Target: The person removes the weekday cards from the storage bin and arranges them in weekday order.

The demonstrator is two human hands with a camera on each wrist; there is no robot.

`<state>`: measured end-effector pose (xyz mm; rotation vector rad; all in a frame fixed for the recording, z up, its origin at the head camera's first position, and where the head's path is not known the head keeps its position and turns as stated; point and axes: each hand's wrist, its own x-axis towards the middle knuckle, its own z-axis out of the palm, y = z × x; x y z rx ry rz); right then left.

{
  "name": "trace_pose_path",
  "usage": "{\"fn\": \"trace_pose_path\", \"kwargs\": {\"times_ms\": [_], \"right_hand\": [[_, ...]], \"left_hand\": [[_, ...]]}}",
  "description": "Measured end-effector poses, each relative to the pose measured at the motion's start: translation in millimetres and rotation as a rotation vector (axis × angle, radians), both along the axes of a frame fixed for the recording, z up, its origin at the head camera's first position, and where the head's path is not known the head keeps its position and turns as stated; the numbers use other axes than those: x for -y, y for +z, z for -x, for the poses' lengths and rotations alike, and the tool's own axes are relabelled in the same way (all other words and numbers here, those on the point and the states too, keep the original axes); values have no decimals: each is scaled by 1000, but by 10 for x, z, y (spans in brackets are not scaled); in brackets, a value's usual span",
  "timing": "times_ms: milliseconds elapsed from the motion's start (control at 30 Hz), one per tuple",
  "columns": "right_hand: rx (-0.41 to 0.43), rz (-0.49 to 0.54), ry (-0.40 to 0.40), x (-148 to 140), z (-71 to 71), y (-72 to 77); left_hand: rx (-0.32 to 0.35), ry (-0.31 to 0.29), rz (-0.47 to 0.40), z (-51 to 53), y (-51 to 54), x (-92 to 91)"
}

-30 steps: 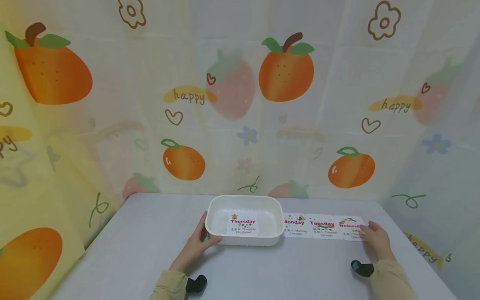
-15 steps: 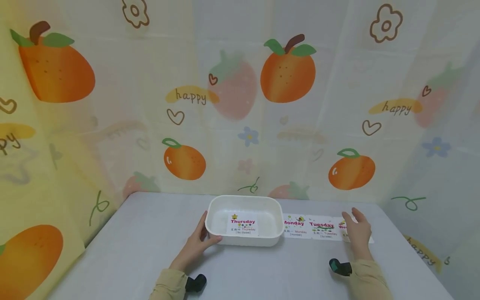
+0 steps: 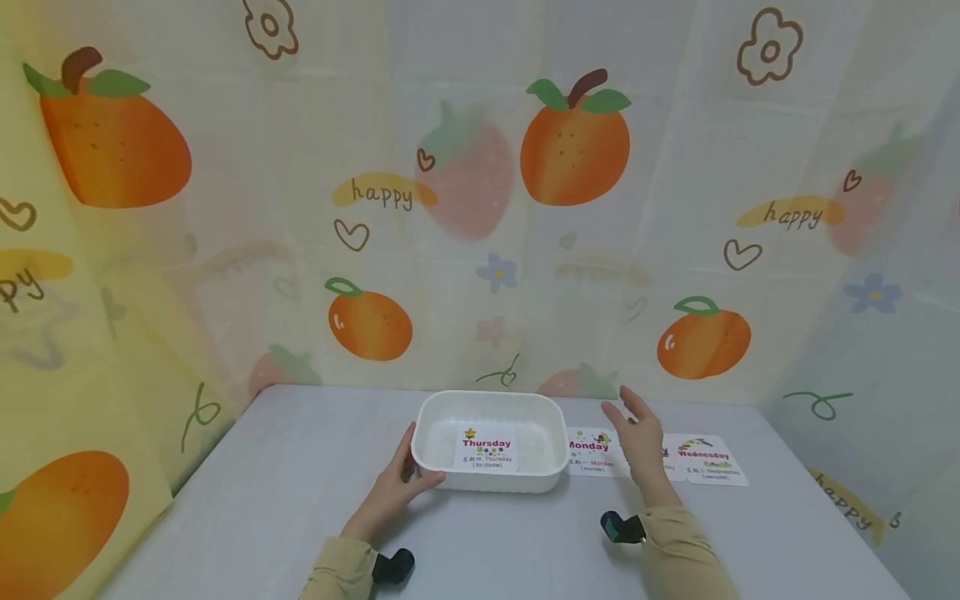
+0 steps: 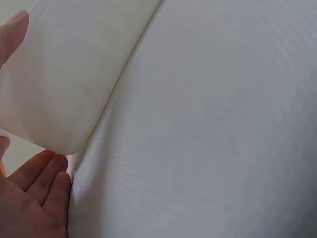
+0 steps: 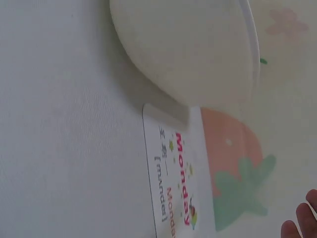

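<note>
From where I stand, the head view looks forward and down across the white-covered counter (image 3: 517, 550). The wrist views face, close in, opposite ends of the white, round-cornered plastic tub (image 3: 487, 482) all three share.

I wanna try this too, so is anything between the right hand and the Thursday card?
Sideways, yes: the right wall of the white box stands between the right hand and the Thursday card inside. The Monday card also lies between, but flat. Over the box's open top, nothing visible is in the way.

Fruit-printed cloth (image 3: 450, 292) (yellower leftward) backs the table (image 3: 262, 492).
</note>
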<state>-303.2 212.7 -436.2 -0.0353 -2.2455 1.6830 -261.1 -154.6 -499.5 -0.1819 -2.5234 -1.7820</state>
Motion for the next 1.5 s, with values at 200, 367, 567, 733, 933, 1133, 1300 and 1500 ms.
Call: {"fn": "trace_pose_path", "kwargs": {"times_ms": [200,367,567,733,933,1133,1300,1500], "right_hand": [[-14,-34,102,324,-4,78],[-15,-77,149,562,30,102],[-22,-173,190,786,52,118],[-25,-228,240,923,64,93],[-13,-289,302,1058,93,60],[6,-292,360,1143,112,-17],[38,-290,388,1193,95,-43],[111,-277,416,1242,99,-43]], "left_hand": [[1,-2,0,19,-28,2],[10,-7,0,-1,9,0],[2,-2,9,48,-58,23],[3,1,8,40,-54,29],[2,-3,6,23,-38,26],[-10,-9,-9,-34,55,-5],[-2,-27,-30,-162,254,-52],[7,-19,-24,-232,350,-62]]}}
